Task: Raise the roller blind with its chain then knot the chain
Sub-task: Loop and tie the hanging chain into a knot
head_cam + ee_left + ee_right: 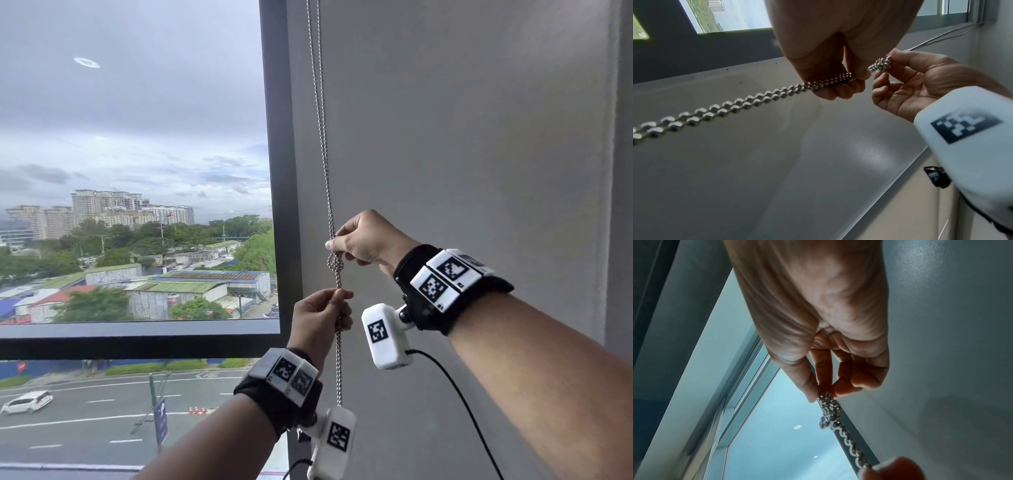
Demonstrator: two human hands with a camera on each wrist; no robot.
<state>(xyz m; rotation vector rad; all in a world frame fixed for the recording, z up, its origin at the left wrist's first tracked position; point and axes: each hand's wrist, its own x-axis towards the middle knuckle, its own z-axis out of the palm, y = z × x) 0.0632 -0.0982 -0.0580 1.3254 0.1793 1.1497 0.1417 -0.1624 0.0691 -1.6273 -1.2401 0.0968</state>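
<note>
A silver bead chain (322,137) hangs doubled beside the window frame, along the grey wall. A small knot (335,262) sits in it about mid-height. My right hand (363,240) pinches the chain with thumb and forefinger just above the knot (827,400). Below the knot, my left hand (322,317) grips both strands (830,81) in curled fingers. The rest of the chain (339,370) drops straight down from the left hand. In the left wrist view the knot (882,64) lies between the two hands. The roller blind itself is out of view above.
The window (137,171) with its dark frame (284,205) fills the left; a city and road lie outside. A plain grey wall (462,154) stands behind the chain. A black cable (462,394) hangs from the right wrist camera.
</note>
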